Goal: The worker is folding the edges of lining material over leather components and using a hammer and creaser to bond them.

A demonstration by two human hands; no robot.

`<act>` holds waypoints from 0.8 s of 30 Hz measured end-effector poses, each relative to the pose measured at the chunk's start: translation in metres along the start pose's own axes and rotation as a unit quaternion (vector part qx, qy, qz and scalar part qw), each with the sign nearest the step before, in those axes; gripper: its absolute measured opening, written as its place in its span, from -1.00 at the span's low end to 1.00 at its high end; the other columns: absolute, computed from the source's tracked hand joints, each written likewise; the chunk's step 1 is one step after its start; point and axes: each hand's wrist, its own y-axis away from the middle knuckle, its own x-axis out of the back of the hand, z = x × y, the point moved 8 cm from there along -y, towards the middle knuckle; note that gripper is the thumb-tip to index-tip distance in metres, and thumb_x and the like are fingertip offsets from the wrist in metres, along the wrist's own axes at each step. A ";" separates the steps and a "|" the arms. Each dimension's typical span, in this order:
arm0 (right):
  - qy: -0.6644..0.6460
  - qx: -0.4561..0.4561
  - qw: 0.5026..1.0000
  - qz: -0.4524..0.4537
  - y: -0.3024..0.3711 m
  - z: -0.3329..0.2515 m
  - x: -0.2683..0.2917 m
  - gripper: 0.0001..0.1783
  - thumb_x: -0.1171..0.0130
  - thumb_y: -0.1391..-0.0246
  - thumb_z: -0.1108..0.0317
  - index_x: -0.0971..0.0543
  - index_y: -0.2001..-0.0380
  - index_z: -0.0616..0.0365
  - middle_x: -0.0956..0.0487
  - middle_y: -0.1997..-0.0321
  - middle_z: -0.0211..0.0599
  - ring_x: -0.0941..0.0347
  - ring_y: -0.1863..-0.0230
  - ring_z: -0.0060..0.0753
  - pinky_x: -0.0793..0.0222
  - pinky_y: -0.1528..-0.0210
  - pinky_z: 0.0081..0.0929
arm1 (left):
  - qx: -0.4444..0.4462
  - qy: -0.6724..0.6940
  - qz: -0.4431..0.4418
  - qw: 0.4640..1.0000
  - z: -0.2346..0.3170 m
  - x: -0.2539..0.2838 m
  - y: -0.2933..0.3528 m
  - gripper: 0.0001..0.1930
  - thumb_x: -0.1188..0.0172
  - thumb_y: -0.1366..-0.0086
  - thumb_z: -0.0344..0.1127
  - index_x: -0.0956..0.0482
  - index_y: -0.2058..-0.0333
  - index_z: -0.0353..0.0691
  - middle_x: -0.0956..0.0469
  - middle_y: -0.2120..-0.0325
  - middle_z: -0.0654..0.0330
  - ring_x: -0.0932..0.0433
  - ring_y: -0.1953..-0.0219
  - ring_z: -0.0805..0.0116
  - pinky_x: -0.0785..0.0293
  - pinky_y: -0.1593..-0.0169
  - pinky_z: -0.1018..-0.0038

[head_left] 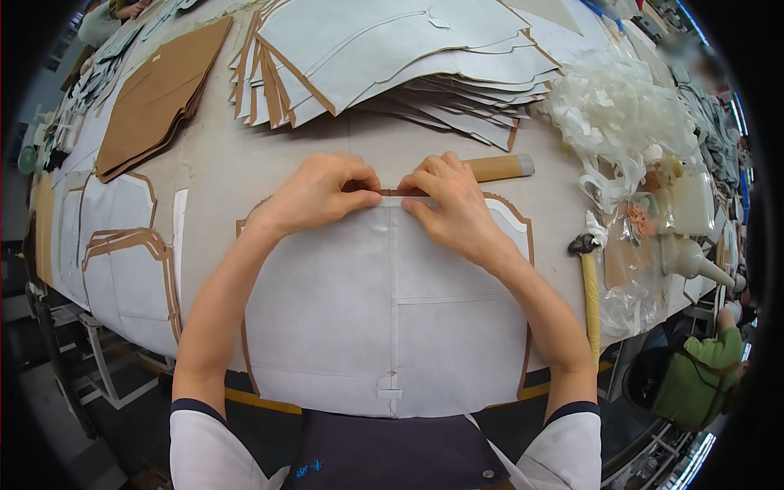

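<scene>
A large white-backed panel with brown edges (327,302) lies flat in front of me, its near edge reaching my dark apron. A pale strip (394,269) runs down its middle, with a small white tab near the bottom. At the panel's far edge, my left hand (327,192) pinches the brown rim just left of the centre strip. My right hand (449,200) pinches the same rim just right of it. Between the two sets of fingertips a short stretch of folded brown edge shows. Behind my right hand lies a brown tube with a grey end (498,168).
Fanned white panels with brown edges (408,49) are piled at the back. Brown sheets (163,94) and smaller panels (131,278) lie left. On the right are white plastic scraps (612,106), a yellow-handled hammer (590,302) and a squeeze bottle (694,260). A person in green (698,380) sits beyond.
</scene>
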 end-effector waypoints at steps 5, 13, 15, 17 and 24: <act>0.066 0.078 0.994 0.040 -0.005 0.002 0.008 -0.77 -0.36 -0.05 0.47 -0.67 0.17 0.11 -0.60 0.09 -0.31 -0.41 -0.08 -0.13 -0.25 -0.13 -0.13 | -0.099 -0.083 0.108 0.986 0.002 -0.004 0.008 -0.87 -0.42 -0.27 -0.29 -0.74 0.27 -0.19 -0.67 0.32 0.22 -0.56 0.18 0.21 -0.42 0.02 0.30; -0.009 0.094 0.995 0.015 -0.010 0.001 0.005 -0.79 -0.38 -0.08 0.44 -0.66 0.18 0.12 -0.59 0.14 -0.30 -0.42 0.03 -0.16 -0.24 -0.03 -0.18 | -0.091 -0.057 0.097 0.989 -0.002 -0.004 0.006 -0.89 -0.43 -0.25 -0.33 -0.75 0.26 -0.15 -0.68 0.30 0.29 -0.55 0.18 0.26 -0.36 -0.01 0.33; -0.071 0.061 0.995 -0.019 -0.013 0.006 -0.006 -0.92 -0.36 -0.11 0.44 -0.66 0.31 0.12 -0.53 0.29 -0.35 -0.37 0.16 -0.22 -0.22 0.04 -0.21 | -0.091 -0.050 0.101 0.990 -0.002 -0.004 0.006 -0.88 -0.43 -0.24 -0.33 -0.75 0.25 -0.15 -0.68 0.30 0.30 -0.55 0.18 0.28 -0.35 0.00 0.33; -0.069 0.047 0.996 -0.036 -0.015 0.007 -0.008 -0.92 -0.36 -0.09 0.46 -0.65 0.32 0.12 -0.53 0.29 -0.36 -0.37 0.15 -0.22 -0.21 0.05 -0.22 | -0.089 -0.066 0.093 0.989 -0.001 -0.006 0.006 -0.88 -0.44 -0.23 -0.33 -0.76 0.25 -0.14 -0.67 0.30 0.31 -0.54 0.17 0.30 -0.33 -0.01 0.34; -0.069 0.031 0.997 -0.011 -0.014 0.004 -0.011 -0.86 -0.39 0.00 0.52 -0.64 0.36 0.09 -0.54 0.30 -0.38 -0.38 0.16 -0.24 -0.17 0.06 -0.26 | -0.094 -0.068 0.105 0.988 -0.003 -0.007 0.005 -0.87 -0.44 -0.22 -0.33 -0.76 0.25 -0.14 -0.66 0.29 0.33 -0.53 0.16 0.33 -0.29 -0.03 0.35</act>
